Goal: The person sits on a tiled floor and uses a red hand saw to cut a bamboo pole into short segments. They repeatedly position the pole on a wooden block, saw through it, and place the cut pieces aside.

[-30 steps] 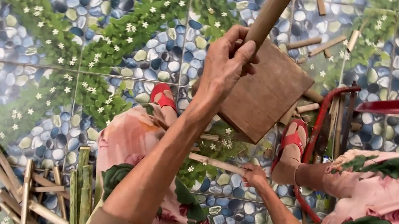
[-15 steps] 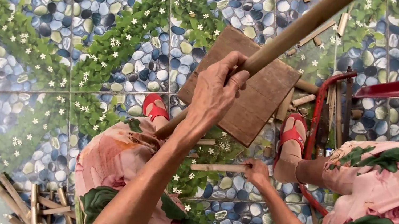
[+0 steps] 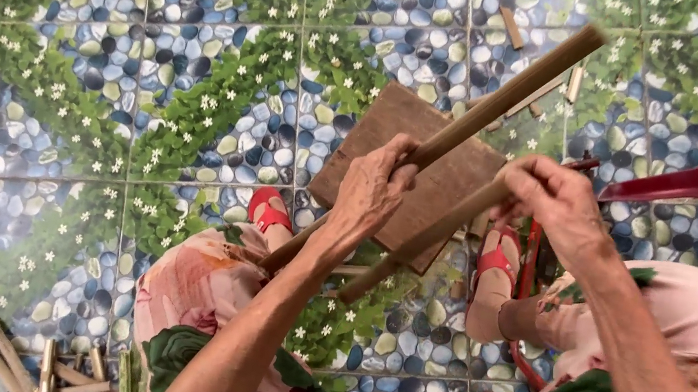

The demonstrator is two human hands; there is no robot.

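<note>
Left hand (image 3: pixel 373 193) clenched around 1 long brown bamboo stick (image 3: pixel 485 115), which slants from the knee up toward the upper right. Right hand (image 3: pixel 556 202) grasping a second, shorter bamboo stick (image 3: pixel 421 246) just beside it. Both sticks lie above a square brown wooden board (image 3: pixel 397 133) on the pebble-patterned tiled floor (image 3: pixel 102 89).

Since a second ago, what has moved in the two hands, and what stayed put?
The right hand has come up from knee level, bringing its shorter stick beside the long bamboo stick. That stick, gripped by the left hand, has tipped rightward. The wooden board remains on the tiled floor.
</note>
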